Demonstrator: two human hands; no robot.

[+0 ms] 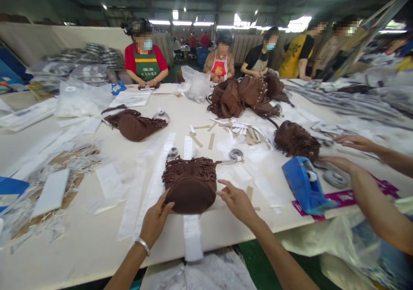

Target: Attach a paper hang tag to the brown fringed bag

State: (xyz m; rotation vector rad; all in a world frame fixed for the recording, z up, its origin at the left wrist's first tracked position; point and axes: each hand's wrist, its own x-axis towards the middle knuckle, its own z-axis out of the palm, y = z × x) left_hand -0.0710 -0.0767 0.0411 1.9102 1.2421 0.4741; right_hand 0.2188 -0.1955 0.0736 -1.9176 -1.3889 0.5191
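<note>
A dark brown fringed bag (192, 195) lies on the white table in front of me, its smooth rounded base facing me and its fringe pointing away. My left hand (156, 214) grips its lower left edge, thumb on the near side and the other fingers partly hidden. Just off the bag's right side is my right hand (237, 202), fingers apart and holding nothing; whether a fingertip touches the bag I cannot tell. From the bag's upper right a strap leads to a wrapped coil (236, 154). A white paper strip (192, 238) runs beneath the bag.
Another brown bag (135, 126) lies farther left, and a heap of brown bags (241, 94) sits at the back. A blue tape dispenser (301, 182) stands at right, near a co-worker's hands (345, 163). Card strips (211, 141) are scattered mid-table. Several people work opposite.
</note>
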